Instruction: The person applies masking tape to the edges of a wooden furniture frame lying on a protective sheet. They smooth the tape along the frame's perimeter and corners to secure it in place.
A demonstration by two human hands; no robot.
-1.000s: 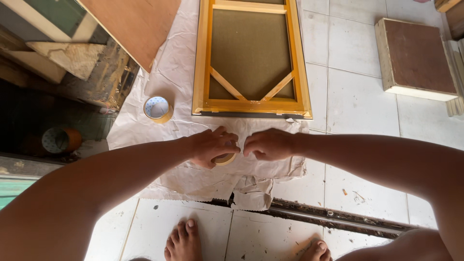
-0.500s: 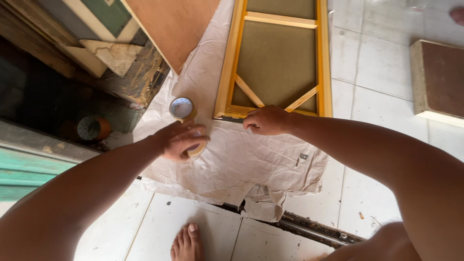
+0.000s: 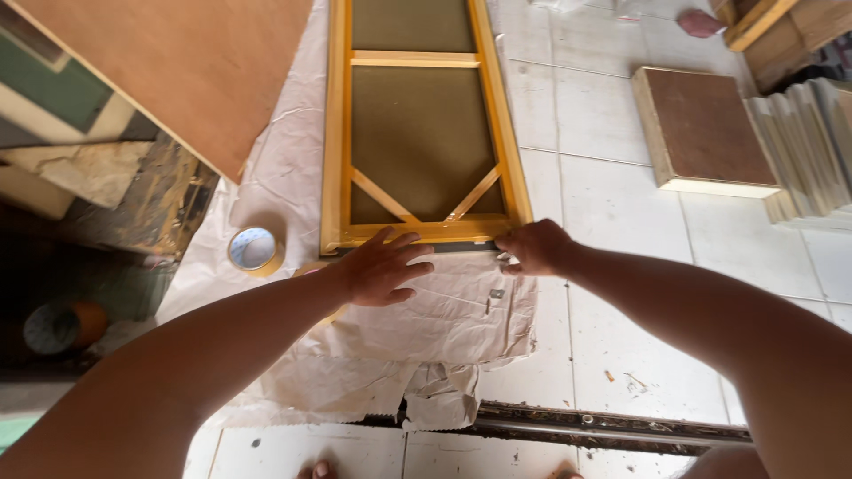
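A yellow wooden frame [image 3: 337, 133] with olive canvas panels lies on crumpled pale paper [image 3: 444, 328] on the tiled floor. My left hand [image 3: 383, 266] rests flat, fingers spread, on the paper against the frame's near rail. My right hand [image 3: 535, 247] is closed at the frame's near right corner, pinching the end of a dark strip that runs along the near rail. A roll of tape [image 3: 256, 250] stands on the paper just left of the frame. Part of another yellowish roll shows by my left wrist.
A large plywood sheet [image 3: 195, 71] leans at the upper left. A brown-topped wooden box [image 3: 706, 133] and stacked pale boards [image 3: 812, 146] sit on the tiles at right. A metal door track [image 3: 612, 421] crosses the floor near my feet. A small can [image 3: 62, 326] stands at far left.
My view has tipped up along the frame. My hands have parted: the left went flat beside the near rail, the right slid to the near right corner, and the dark strip now runs along the rail.
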